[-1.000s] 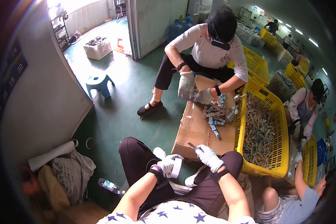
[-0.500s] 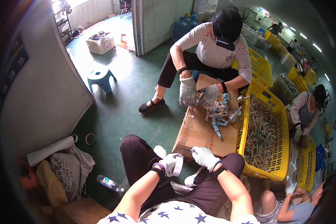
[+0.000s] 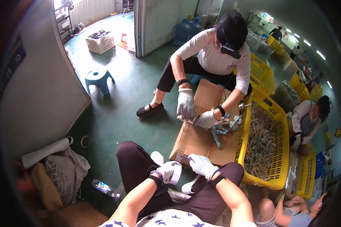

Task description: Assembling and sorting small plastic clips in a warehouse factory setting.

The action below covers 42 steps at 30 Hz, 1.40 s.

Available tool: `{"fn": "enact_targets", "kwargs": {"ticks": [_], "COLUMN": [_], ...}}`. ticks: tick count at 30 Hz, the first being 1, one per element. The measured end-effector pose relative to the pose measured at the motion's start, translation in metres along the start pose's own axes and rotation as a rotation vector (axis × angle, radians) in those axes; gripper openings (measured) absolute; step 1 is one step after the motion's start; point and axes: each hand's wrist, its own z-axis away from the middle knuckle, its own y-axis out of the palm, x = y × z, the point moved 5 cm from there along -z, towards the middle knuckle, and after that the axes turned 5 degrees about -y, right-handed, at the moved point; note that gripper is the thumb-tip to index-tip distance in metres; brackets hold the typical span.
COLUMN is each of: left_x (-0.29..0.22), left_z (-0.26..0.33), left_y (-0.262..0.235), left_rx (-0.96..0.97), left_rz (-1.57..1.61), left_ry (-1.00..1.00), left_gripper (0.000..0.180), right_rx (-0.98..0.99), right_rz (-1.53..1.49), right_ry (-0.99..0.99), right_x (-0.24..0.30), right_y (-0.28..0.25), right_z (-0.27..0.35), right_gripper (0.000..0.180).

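My left hand (image 3: pixel 167 170), in a striped white work glove, is closed on a white band-like roll (image 3: pixel 175 174), which looks like a roll of tape. My right hand (image 3: pixel 202 166), gloved the same way, is pinched at the near edge of the cardboard box (image 3: pixel 189 142). A small thin greyish piece (image 3: pixel 182 157) shows at its fingertips; its kind is unclear. On the box lie several light blue and beige clip-like pieces (image 3: pixel 217 135). Across from me a person's gloved hands (image 3: pixel 195 113) press together over the box's left part.
A yellow crate (image 3: pixel 243 149) full of beige and bluish pieces stands right of the box. A water bottle (image 3: pixel 105 188), a tape ring (image 3: pixel 85 141) and sacks (image 3: pixel 66 176) lie at left. Farther off stands a blue stool (image 3: pixel 98 80). More workers sit at right.
The person opposite has leaned forward, and their hands have moved nearer over the box. My hands keep almost the same pose; the whole view has shifted slightly.
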Motion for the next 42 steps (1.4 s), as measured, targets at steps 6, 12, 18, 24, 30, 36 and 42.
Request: {"fn": "enact_targets", "kwargs": {"ticks": [6, 12, 18, 24, 30, 36, 42], "left_x": [0.015, 0.012, 0.019, 0.02, 0.007, 0.005, 0.004], "left_z": [-0.001, 0.002, 0.0, 0.0, 0.01, 0.013, 0.014], "left_y": [0.002, 0.002, 0.004, 0.004, 0.003, 0.002, 0.003], "left_rx": [0.043, 0.048, 0.042, 0.071, 0.071, 0.051, 0.032], "left_rz": [0.291, 0.322, 0.361, 0.435, 0.394, 0.414, 0.469], "left_ry": [-0.108, -0.101, -0.111, -0.145, -0.096, -0.108, -0.111], "left_gripper": [0.019, 0.02, 0.019, 0.023, 0.023, 0.023, 0.018], "right_rx": [0.01, 0.004, 0.046, 0.039, 0.137, 0.153, 0.157], "right_rz": [0.011, 0.105, 0.243, 0.278, 0.392, 0.392, 0.439], "right_ry": [0.011, -0.015, -0.05, -0.072, -0.064, -0.08, -0.118], "right_x": [0.008, 0.015, 0.031, 0.035, 0.04, 0.048, 0.053], "right_y": [0.003, 0.002, -0.002, -0.003, 0.011, 0.015, 0.012], "right_z": [-0.007, -0.009, -0.013, -0.016, -0.027, -0.034, -0.034], "right_gripper": [0.022, 0.021, 0.019, 0.017, 0.018, 0.02, 0.02]}}
